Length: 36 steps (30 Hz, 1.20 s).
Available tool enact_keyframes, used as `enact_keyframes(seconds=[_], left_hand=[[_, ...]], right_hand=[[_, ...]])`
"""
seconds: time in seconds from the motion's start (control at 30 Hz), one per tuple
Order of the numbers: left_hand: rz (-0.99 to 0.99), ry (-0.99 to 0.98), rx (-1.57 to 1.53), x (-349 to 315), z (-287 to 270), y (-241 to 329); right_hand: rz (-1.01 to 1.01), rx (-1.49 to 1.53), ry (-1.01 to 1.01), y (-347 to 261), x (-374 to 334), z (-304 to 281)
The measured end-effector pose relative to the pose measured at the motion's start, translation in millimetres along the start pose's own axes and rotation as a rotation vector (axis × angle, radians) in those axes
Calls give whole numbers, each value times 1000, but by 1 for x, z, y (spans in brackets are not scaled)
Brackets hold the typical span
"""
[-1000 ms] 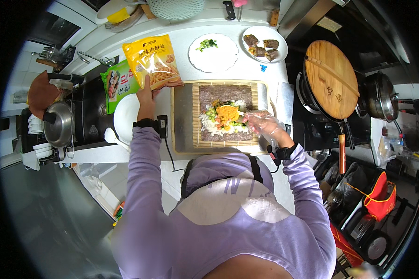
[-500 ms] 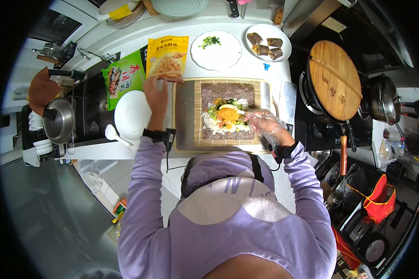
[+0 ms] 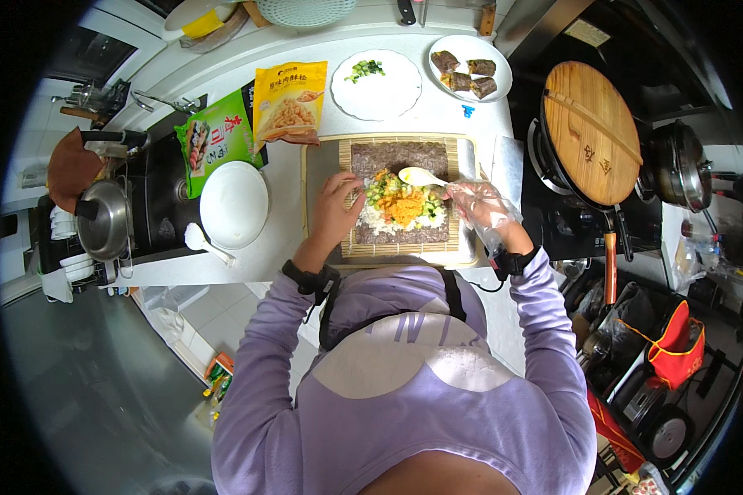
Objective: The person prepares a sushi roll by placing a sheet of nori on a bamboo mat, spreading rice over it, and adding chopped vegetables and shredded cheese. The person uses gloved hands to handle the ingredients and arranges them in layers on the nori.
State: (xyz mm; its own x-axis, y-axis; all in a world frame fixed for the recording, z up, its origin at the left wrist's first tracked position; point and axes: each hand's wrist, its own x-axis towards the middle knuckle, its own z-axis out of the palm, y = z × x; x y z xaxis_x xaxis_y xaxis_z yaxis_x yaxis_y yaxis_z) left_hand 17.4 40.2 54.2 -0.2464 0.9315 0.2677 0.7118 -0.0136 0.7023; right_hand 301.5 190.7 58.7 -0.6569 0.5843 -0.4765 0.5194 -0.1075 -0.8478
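Note:
A sheet of nori (image 3: 404, 153) lies on a bamboo rolling mat (image 3: 452, 239) in front of me. Spread over its middle are white rice (image 3: 375, 221), chopped vegetables (image 3: 380, 191) and a heap of orange-yellow pork floss (image 3: 402, 208). My right hand (image 3: 479, 204), in a clear plastic glove, is closed around the handle of a white spoon (image 3: 421, 176), whose bowl hovers at the far side of the filling. My bare left hand (image 3: 336, 202) is at the left edge of the nori, fingers loosely extended and apart, beside the filling. Whether its fingertips touch the food I cannot tell.
A yellow pouch (image 3: 291, 103) and green packet (image 3: 217, 140) lie behind an empty white bowl (image 3: 234, 205) and white ladle (image 3: 210, 244). Beyond the cutting board (image 3: 326, 157) are a plate with chopped greens (image 3: 377, 97) and a plate of cut rolls (image 3: 497, 59). Right stands a wooden-lidded wok (image 3: 593, 136).
My left hand has left the yellow pouch and come right and nearer, to the nori's left edge. The spoon has shifted from over the floss to the far side of the filling.

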Motion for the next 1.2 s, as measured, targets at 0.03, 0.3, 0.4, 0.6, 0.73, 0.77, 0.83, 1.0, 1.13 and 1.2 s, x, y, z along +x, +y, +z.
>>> enact_keyframes(seconds=[0.03,0.3,0.4,0.6,0.73,0.77,0.83,1.0,1.13,1.2], left_hand=[[1,3,-8,-2,1,0],[-110,120,-56,-6,-1,-11],[-110,143,32,-9,-10,-18],[-238,452,171,43,-41,-82],[-506,522,235,105,-80,-174],[-561,494,278,119,-87,-200],[-674,401,349,137,-94,-248],[-809,373,110,162,-75,-319],[-785,372,-39,163,-72,-288],[-728,396,-239,158,-80,-253]], right_hand=[[-86,9,-13,7,-1,-2],[-341,-397,133,-11,-23,7],[-413,-409,133,-38,-23,12],[-116,-27,38,-60,-4,-4],[-269,-52,153,-69,-2,-6],[-138,33,166,-71,-4,-4],[-114,132,162,-77,-7,-2],[-87,90,148,-78,-12,-2],[10,102,158,-69,-12,-7],[-26,484,84,-68,-12,-10]])
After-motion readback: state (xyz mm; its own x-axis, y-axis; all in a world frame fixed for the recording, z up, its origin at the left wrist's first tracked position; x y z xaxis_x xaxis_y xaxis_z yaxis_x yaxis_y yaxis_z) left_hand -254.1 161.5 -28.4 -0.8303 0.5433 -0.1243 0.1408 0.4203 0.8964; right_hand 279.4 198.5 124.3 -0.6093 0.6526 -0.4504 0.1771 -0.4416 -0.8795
